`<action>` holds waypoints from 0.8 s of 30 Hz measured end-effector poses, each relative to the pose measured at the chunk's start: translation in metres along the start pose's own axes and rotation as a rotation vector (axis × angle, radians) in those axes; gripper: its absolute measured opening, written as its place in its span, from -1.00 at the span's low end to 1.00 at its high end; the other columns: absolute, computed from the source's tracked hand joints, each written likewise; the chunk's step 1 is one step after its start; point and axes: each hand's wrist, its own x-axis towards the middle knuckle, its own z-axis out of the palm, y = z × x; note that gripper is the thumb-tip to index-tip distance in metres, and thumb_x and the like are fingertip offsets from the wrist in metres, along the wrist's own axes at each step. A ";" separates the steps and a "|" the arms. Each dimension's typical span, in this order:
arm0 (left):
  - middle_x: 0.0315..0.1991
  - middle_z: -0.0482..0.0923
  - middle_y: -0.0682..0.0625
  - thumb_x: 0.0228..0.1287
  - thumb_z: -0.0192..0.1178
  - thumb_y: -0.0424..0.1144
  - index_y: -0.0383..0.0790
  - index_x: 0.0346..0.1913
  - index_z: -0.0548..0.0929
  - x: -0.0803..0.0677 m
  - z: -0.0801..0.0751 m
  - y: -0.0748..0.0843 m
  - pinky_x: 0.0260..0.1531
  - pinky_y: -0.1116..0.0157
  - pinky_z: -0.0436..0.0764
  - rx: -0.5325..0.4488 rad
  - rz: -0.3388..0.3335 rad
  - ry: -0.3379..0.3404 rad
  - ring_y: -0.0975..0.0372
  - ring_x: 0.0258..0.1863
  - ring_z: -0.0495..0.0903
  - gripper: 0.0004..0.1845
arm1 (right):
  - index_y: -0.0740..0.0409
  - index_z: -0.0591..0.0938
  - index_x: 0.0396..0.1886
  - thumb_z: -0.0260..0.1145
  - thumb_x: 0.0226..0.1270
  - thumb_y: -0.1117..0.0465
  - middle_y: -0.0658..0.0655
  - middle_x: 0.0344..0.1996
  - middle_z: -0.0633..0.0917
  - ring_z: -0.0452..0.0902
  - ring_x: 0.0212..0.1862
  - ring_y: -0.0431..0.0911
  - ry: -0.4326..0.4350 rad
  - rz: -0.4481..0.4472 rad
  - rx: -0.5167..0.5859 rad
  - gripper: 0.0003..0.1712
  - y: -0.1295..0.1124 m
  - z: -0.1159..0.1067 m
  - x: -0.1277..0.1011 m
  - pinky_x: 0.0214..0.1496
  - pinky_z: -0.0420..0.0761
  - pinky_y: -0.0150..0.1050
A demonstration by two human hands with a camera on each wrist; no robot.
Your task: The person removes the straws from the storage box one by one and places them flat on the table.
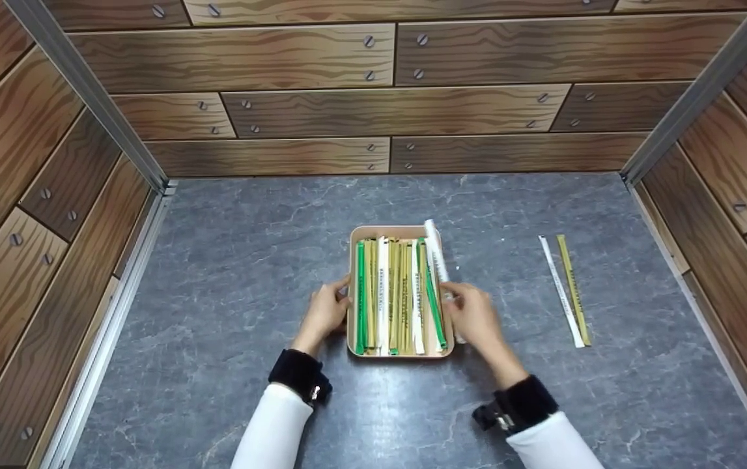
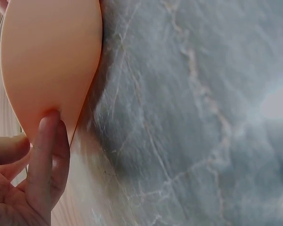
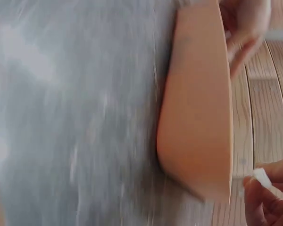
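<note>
A shallow tan box stands mid-table, filled with slim printed stick packets in green, gold and white, laid lengthwise. At its left wall my left hand grips it; the left wrist view shows fingertips pressed against the outer wall with the thumb near the rim. My right hand, on the box's right side, pinches a white stick packet. Its far end leans past the box's right rim, and the hand hides part of it. In the right wrist view its white end shows between finger and thumb.
To the right, a white stick packet and a gold stick packet lie side by side on the grey marbled table. Wood-patterned panels wall the back and both sides, with metal rails at the corners.
</note>
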 end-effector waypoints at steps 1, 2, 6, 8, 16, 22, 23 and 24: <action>-0.37 0.69 -0.14 0.33 0.15 -0.44 -0.21 0.37 0.45 0.000 0.000 0.000 -0.52 0.31 0.61 0.001 -0.002 -0.001 0.20 -0.48 0.62 -0.46 | 0.28 0.66 0.08 0.34 0.16 0.49 0.27 -0.24 0.70 0.55 -0.44 -0.06 0.023 0.008 0.007 -0.56 0.005 -0.006 0.000 -0.51 0.58 -0.27; -0.36 0.69 -0.14 0.33 0.15 -0.44 -0.22 0.37 0.44 0.000 0.000 0.000 -0.53 0.30 0.62 -0.003 -0.001 -0.005 0.20 -0.48 0.62 -0.46 | 0.28 0.65 0.09 0.34 0.15 0.50 0.28 -0.23 0.70 0.58 -0.41 -0.04 0.044 0.015 0.006 -0.55 0.011 -0.011 0.000 -0.48 0.60 -0.24; -0.37 0.68 -0.15 0.34 0.14 -0.44 -0.24 0.38 0.43 0.001 -0.001 0.000 -0.55 0.30 0.62 -0.003 -0.001 -0.015 0.20 -0.51 0.62 -0.46 | 0.30 0.59 0.18 0.35 0.18 0.47 0.33 -0.22 0.70 0.65 -0.33 0.09 0.097 0.049 -0.041 -0.49 0.039 -0.032 -0.001 -0.39 0.64 -0.09; -0.39 0.67 -0.14 0.34 0.14 -0.45 -0.24 0.38 0.43 0.001 0.000 -0.001 -0.56 0.30 0.62 -0.005 -0.002 -0.017 0.21 -0.52 0.60 -0.46 | 0.31 0.57 0.20 0.35 0.20 0.44 0.33 -0.19 0.71 0.67 -0.28 0.12 0.112 0.068 -0.091 -0.49 0.053 -0.043 -0.002 -0.33 0.65 -0.03; -0.42 0.66 -0.13 0.32 0.16 -0.46 -0.23 0.37 0.45 0.001 0.001 -0.001 -0.55 0.31 0.61 0.001 0.001 -0.005 0.23 -0.53 0.60 -0.46 | 0.25 0.58 0.20 0.29 0.28 0.31 0.28 -0.08 0.71 0.64 -0.17 0.24 0.101 0.182 -0.341 -0.54 0.097 -0.080 -0.007 -0.32 0.57 0.10; -0.42 0.66 -0.14 0.30 0.17 -0.46 -0.25 0.36 0.46 0.000 0.001 -0.001 -0.56 0.30 0.62 0.000 0.013 0.004 0.21 -0.53 0.60 -0.46 | 0.24 0.56 0.22 0.29 0.29 0.28 0.29 -0.03 0.69 0.59 -0.08 0.35 0.088 0.265 -0.371 -0.52 0.110 -0.092 -0.009 -0.28 0.55 0.24; -0.42 0.67 -0.14 0.30 0.17 -0.46 -0.25 0.35 0.46 0.000 0.001 -0.001 -0.56 0.30 0.62 0.001 0.012 0.005 0.20 -0.52 0.61 -0.46 | 0.23 0.56 0.22 0.28 0.30 0.28 0.30 -0.02 0.68 0.58 -0.07 0.35 0.084 0.279 -0.373 -0.52 0.111 -0.093 -0.009 -0.30 0.54 0.25; -0.41 0.67 -0.14 0.30 0.18 -0.45 -0.24 0.35 0.47 0.000 0.001 0.000 -0.55 0.30 0.62 0.002 0.008 0.007 0.21 -0.51 0.61 -0.46 | 0.24 0.55 0.23 0.27 0.31 0.28 0.30 -0.02 0.68 0.58 -0.07 0.36 0.081 0.289 -0.375 -0.52 0.113 -0.094 -0.009 -0.29 0.54 0.27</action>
